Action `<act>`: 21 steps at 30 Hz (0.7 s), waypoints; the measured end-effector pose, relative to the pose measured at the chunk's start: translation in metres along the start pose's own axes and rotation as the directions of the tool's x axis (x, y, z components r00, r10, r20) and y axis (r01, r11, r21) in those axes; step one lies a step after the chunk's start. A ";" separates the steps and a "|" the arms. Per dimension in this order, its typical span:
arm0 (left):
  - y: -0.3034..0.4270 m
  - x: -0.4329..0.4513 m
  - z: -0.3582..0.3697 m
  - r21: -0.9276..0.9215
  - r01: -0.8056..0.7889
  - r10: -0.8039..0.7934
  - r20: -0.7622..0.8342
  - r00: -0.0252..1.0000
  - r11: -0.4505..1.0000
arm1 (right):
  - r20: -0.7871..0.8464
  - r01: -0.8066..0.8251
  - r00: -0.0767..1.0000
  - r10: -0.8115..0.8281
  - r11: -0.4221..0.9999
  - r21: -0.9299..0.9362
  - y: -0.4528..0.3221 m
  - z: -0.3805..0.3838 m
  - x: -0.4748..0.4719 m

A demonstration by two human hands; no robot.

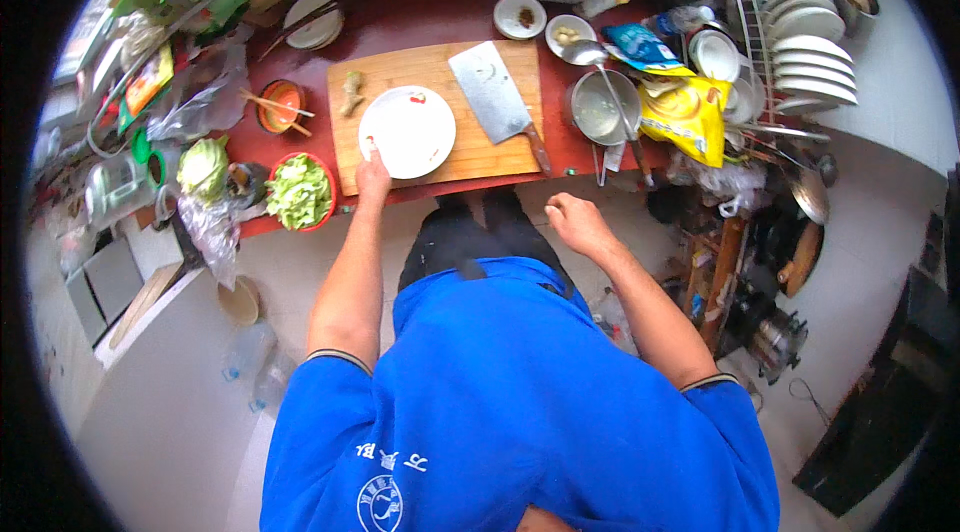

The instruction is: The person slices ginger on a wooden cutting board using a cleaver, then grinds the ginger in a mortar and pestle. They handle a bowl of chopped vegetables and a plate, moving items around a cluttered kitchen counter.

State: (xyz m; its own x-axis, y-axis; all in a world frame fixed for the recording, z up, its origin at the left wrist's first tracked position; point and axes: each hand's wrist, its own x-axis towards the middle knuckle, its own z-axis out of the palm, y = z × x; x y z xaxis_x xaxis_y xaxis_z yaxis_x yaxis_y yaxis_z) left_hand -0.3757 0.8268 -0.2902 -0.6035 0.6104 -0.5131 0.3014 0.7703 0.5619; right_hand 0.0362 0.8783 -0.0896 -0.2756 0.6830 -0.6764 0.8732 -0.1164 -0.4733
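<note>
My left hand (373,173) grips the near left rim of a white plate (409,131), which bears a few small red pieces. The plate is over a wooden cutting board (465,170); whether it touches the board I cannot tell. A cleaver (491,93) with a wooden handle lies on the board to the right, and a piece of ginger (350,94) lies at the upper left. My right hand (576,221) hangs in front of the table edge, fingers curled, with nothing seen in it.
Left of the board stand a red basket of chopped lettuce (300,192), an orange bowl with chopsticks (280,106) and a cabbage (202,168). To the right are a metal pot (604,106) with a ladle across it, a yellow bag (686,112) and a rack of plates (814,74).
</note>
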 end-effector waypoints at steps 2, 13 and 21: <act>0.019 -0.014 0.003 -0.003 0.043 -0.043 -0.014 0.999 0.999 | -0.012 0.007 1.000 -0.008 0.999 -0.041 0.013 -0.005 0.003; 0.121 -0.014 0.001 -0.495 0.193 -0.185 0.065 0.981 0.847 | 0.044 0.026 0.999 -0.026 1.000 -0.003 0.043 -0.041 0.040; 0.150 -0.051 -0.017 -0.309 -0.050 0.153 0.320 0.935 0.950 | -0.104 -0.023 0.994 0.045 0.978 0.207 -0.002 -0.033 0.028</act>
State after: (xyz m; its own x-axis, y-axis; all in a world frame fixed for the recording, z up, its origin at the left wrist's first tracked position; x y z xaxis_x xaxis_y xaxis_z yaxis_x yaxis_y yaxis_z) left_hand -0.3128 0.9079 -0.1687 -0.2821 0.7475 -0.6014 0.0885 0.6445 0.7595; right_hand 0.0397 0.9214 -0.0895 -0.1925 0.7483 -0.6348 0.7773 -0.2785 -0.5641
